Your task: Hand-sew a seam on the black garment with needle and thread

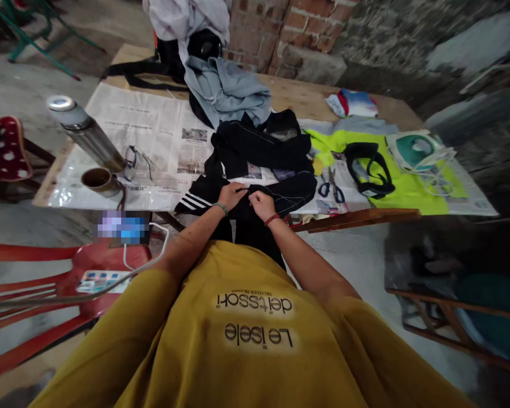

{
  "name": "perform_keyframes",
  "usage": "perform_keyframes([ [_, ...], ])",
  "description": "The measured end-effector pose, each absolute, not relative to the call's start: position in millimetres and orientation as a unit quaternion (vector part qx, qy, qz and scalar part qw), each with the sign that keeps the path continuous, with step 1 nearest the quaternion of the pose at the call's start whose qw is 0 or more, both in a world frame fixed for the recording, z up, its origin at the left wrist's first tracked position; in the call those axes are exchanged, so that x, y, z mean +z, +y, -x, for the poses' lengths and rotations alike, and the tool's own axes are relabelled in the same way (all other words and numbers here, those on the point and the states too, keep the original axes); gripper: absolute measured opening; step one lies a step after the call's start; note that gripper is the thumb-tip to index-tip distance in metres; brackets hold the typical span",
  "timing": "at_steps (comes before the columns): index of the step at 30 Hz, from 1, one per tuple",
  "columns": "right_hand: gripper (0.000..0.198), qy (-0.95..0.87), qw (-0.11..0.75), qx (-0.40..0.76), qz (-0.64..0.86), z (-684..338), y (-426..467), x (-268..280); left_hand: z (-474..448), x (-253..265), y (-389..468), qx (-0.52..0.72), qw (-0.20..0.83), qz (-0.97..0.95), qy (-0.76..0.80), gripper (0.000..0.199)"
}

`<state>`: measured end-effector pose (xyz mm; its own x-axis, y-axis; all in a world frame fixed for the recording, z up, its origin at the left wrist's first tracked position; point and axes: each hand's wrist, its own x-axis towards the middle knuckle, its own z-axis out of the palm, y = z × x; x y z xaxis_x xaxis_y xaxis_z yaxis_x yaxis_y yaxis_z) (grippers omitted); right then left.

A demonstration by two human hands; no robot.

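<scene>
Both hands meet at the near edge of the table over a black garment [295, 190] with white stripes at its left end. My left hand [233, 195], with a green bracelet at the wrist, pinches the black cloth between closed fingers. Close beside it, my right hand [262, 205], wearing a red bracelet, is also closed on the cloth. The exact spot between the fingertips is too small to make out. Just beyond lies more bunched black clothing [255, 141]. A pair of scissors [332, 187] rests to the right of the garment.
Newspaper [131, 122] covers the table. On the left stand a metal flask [91, 136], a brown mug [100, 182] and glasses [131, 163]. Grey clothing [227, 88] is heaped behind. An iron [416, 150] and black strap [369, 170] lie right. A red chair [91, 263] stands left.
</scene>
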<state>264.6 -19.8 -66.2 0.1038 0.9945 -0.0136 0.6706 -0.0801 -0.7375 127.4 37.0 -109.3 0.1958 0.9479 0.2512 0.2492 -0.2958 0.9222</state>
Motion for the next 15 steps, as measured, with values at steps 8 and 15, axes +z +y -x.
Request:
perform_keyframes([
  [8, 0.023, -0.584, 0.319, 0.285, 0.69, -260.4, -14.9, -68.1, -124.7, -108.5, 31.9, 0.428, 0.357, -0.729, 0.397, 0.011],
  [15, 0.024, -0.653, 0.376, 0.164, 0.636, -298.7, -20.9, -32.3, -119.0, -106.1, 29.3, 0.478, 0.33, -0.711, 0.396, 0.008],
])
